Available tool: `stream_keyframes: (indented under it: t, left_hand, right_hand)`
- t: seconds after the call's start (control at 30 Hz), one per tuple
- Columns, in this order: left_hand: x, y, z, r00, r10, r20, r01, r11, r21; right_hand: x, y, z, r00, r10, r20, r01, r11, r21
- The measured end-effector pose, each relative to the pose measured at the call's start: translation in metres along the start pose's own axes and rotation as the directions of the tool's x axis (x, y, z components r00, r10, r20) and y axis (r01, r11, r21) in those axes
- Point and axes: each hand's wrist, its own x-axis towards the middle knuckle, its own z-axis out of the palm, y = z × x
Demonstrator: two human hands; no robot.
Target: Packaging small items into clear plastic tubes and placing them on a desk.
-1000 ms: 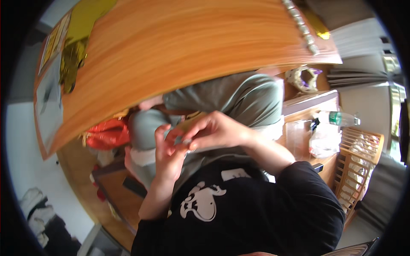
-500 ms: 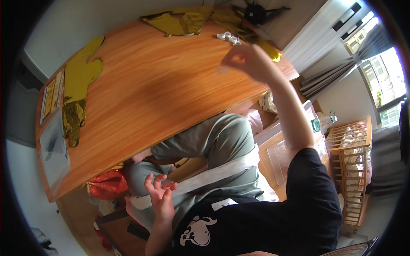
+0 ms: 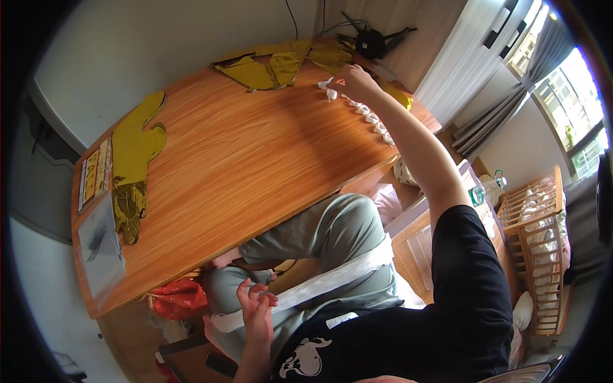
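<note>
- A black short-sleeved T-shirt [image 3: 447, 319] covers the torso; its sleeve ends at about 3 o'clock on the upper arm.
- A white cartoon-like print [image 3: 305, 359] sits on the shirt's chest, near 6 o'clock.
- Loose grey-green trousers [image 3: 332, 236] cover the bent legs.
- Both forearms are bare, with no watch or bracelet showing.
- The hands, left [image 3: 257, 311] and right [image 3: 353, 82], wear no gloves.
</note>
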Motion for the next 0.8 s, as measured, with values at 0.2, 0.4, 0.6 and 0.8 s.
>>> stream_keyframes:
  t: [0.2, 0.4, 0.6, 0.8]
  left_hand:
    - [0.007, 0.008, -0.001, 0.999, -0.001, -0.045, 0.001, 1.000, 0.002]
    - [0.012, 0.006, 0.000, 0.997, -0.023, -0.072, 0.024, 1.000, 0.005]
    - [0.009, 0.008, -0.008, 0.998, 0.008, -0.063, -0.007, 1.000, 0.014]
    - [0.008, 0.016, -0.030, 0.993, 0.099, -0.060, -0.091, 0.988, 0.127]
  right_hand:
    - [-0.008, -0.003, -0.005, 0.986, 0.132, -0.101, -0.134, 0.991, -0.011]
    - [-0.025, -0.017, 0.000, 0.992, -0.001, -0.126, -0.022, 0.983, -0.182]
    - [-0.020, -0.018, 0.001, 0.983, -0.002, -0.182, -0.041, 0.972, -0.233]
    - [-0.057, -0.074, -0.012, 0.970, -0.140, -0.197, 0.135, 0.990, -0.040]
